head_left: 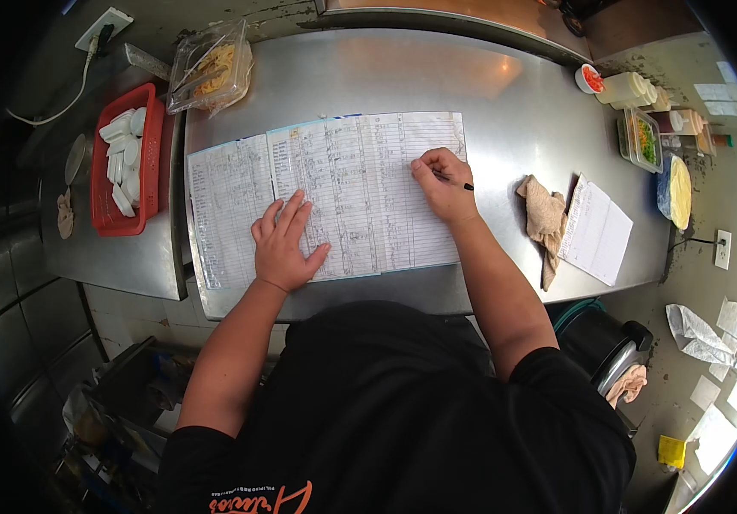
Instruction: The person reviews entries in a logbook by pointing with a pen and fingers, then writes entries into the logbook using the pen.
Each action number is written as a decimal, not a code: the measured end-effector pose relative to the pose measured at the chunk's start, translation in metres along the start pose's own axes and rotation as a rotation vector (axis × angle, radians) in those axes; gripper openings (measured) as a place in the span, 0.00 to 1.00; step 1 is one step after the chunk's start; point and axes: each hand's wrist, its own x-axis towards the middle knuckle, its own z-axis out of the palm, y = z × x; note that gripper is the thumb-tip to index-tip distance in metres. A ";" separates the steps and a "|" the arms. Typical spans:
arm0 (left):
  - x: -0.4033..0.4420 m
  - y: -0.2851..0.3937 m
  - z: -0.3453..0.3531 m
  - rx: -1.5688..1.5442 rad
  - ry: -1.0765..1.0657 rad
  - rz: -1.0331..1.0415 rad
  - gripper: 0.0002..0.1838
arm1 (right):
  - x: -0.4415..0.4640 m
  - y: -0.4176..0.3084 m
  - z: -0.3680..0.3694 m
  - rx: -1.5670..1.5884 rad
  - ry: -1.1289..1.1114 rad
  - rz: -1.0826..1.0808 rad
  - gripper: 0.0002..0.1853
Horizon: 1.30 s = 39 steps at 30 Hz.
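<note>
Lined sheets covered with handwriting [351,206] lie spread on a steel table, with another filled sheet [229,214] at their left. My left hand [284,244] rests flat on the pages, fingers spread, holding nothing. Over the right part of the pages, my right hand [447,184] is closed around a dark pen [468,186], whose end sticks out to the right. The pen's tip is hidden by the fingers.
Right of the papers lie a brown cloth [545,214] and a notepad [597,230]. Squeeze bottles [627,89] and a tub of chopped vegetables [640,139] stand back right. A clear food container [208,68] is back left, beside a red basket [156,163] of white containers.
</note>
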 end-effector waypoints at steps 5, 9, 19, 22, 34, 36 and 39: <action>0.000 0.000 0.000 0.003 -0.008 -0.004 0.41 | -0.001 -0.008 -0.001 0.031 -0.002 0.092 0.10; -0.001 0.000 0.001 0.009 -0.014 -0.007 0.41 | -0.001 -0.004 -0.001 -0.012 -0.003 0.100 0.13; -0.001 -0.001 0.001 0.018 -0.027 -0.016 0.41 | 0.000 0.001 -0.002 -0.037 0.000 0.071 0.14; -0.001 -0.002 0.002 0.011 -0.024 -0.015 0.41 | 0.001 0.002 -0.002 -0.042 -0.003 0.065 0.15; -0.002 -0.003 0.003 0.010 -0.030 -0.016 0.41 | 0.001 0.002 -0.002 -0.053 -0.001 0.058 0.15; -0.002 -0.003 0.004 0.012 -0.030 -0.015 0.41 | 0.001 0.003 -0.001 -0.057 0.000 0.057 0.14; -0.002 -0.003 0.004 0.014 -0.029 -0.015 0.41 | 0.001 0.004 -0.001 -0.056 0.001 0.050 0.14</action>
